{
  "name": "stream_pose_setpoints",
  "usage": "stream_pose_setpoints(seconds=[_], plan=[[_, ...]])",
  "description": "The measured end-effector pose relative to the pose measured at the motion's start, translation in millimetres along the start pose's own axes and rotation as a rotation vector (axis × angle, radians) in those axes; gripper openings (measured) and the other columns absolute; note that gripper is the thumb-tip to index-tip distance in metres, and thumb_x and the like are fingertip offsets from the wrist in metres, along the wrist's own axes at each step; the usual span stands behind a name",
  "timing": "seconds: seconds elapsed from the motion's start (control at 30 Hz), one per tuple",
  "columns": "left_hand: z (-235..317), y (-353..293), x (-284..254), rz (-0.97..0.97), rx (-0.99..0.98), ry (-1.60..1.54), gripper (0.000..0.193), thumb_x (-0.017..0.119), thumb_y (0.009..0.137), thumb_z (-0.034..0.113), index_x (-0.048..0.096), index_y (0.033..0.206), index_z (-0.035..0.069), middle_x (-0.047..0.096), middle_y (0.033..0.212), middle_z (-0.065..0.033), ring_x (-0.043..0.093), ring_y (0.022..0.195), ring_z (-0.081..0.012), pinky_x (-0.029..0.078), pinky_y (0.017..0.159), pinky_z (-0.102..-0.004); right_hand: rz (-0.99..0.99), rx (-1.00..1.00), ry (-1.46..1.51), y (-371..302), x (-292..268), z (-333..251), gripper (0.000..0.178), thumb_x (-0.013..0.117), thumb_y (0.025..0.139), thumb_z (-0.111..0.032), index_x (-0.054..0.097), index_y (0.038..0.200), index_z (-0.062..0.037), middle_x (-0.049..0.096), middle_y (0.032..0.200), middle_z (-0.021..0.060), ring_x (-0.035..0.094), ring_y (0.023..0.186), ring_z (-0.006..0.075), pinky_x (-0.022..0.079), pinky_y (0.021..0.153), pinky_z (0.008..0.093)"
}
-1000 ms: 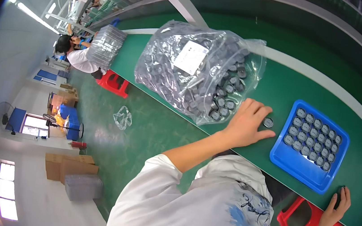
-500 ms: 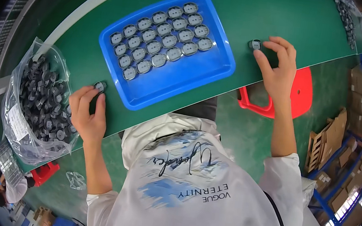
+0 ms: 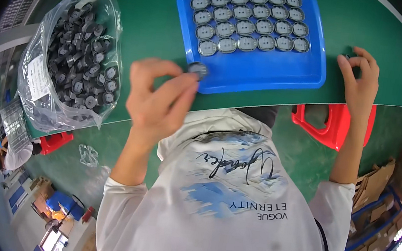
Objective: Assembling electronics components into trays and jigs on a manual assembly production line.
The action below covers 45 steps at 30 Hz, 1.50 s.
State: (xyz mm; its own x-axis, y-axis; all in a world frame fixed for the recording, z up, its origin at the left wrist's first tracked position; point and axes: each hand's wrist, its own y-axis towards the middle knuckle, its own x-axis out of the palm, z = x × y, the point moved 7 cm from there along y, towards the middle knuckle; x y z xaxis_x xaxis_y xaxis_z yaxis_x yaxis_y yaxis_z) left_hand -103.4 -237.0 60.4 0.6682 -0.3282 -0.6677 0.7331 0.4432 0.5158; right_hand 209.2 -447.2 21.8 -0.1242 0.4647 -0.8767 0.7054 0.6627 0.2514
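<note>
Head view: pinching with the left hand (image 3: 159,100) a dark grey rounded plastic housing (image 3: 198,70), slightly blurred, between narrowed fingertips at the near left corner of a blue plastic tray (image 3: 267,76). Curling the thumb and fingers of the right hand (image 3: 361,77) closely about a small dark piece (image 3: 348,56), mostly hidden, just right of the tray; cannot tell whether gripped or merely touched. Inside the tray, four even rows of six matching housings (image 3: 244,27), set with pale grey faces upward, leaving bare blue along the near side. Left of the tray, on the green tabletop (image 3: 147,28), many loose housings (image 3: 81,55) heaped in a clear plastic bag (image 3: 56,122) with a white label (image 3: 37,78) on its side. Near the table's front edge, below the right hand, a red plastic stool (image 3: 334,127). Down on the green floor, at left, some crumpled clear plastic (image 3: 88,155).
</note>
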Motion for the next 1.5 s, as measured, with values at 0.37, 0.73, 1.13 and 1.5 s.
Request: stream_pose_setpoints(seconds=[0.37, 0.73, 1.13, 1.5], plan=[[-8, 13, 37, -0.241, -0.130, 0.072, 0.014, 0.078, 0.069, 0.004, 0.074, 0.082, 0.008, 0.058, 0.095, -0.0042, 0.047, 0.099, -0.0287, 0.038, 0.084, -0.0419, 0.054, -0.134, -0.099, 3, -14, -31, 0.013, 0.076, 0.085, -0.013, 0.068, 0.087, -0.0042, 0.063, 0.127, 0.0102, 0.054, 0.122, 0.0270, 0.043, 0.100, 0.0374], [-5, 25, 38, -0.275, -0.030, 0.132, 0.014, 0.080, 0.066, 0.005, 0.072, 0.078, 0.006, 0.056, 0.094, -0.0056, 0.047, 0.098, -0.0292, 0.038, 0.082, -0.0414, -0.547, -0.787, 0.512, 1, 34, -181, 0.015, 0.075, 0.077, -0.003, 0.065, 0.088, -0.0031, 0.056, 0.074, 0.0075, 0.056, 0.070, 0.0257, 0.045, 0.062, 0.0359], [-8, 28, 42, -0.294, -0.042, 0.106, 0.011, 0.078, 0.067, 0.004, 0.071, 0.075, 0.005, 0.055, 0.090, -0.0060, 0.048, 0.095, -0.0284, 0.038, 0.081, -0.0407, -0.688, -0.865, 0.227, -5, 73, -186, 0.011, 0.069, 0.082, -0.013, 0.062, 0.089, -0.0067, 0.060, 0.078, 0.0082, 0.062, 0.075, 0.0298, 0.048, 0.065, 0.0425], [-15, 26, 38, -0.292, -0.081, -0.004, 0.015, 0.080, 0.066, 0.005, 0.072, 0.078, 0.006, 0.058, 0.091, -0.0046, 0.050, 0.098, -0.0279, 0.041, 0.085, -0.0399, -0.648, -0.832, 0.150, 0, 64, -190, 0.018, 0.074, 0.076, -0.014, 0.063, 0.088, -0.0061, 0.061, 0.081, 0.0083, 0.063, 0.076, 0.0305, 0.049, 0.066, 0.0433]])
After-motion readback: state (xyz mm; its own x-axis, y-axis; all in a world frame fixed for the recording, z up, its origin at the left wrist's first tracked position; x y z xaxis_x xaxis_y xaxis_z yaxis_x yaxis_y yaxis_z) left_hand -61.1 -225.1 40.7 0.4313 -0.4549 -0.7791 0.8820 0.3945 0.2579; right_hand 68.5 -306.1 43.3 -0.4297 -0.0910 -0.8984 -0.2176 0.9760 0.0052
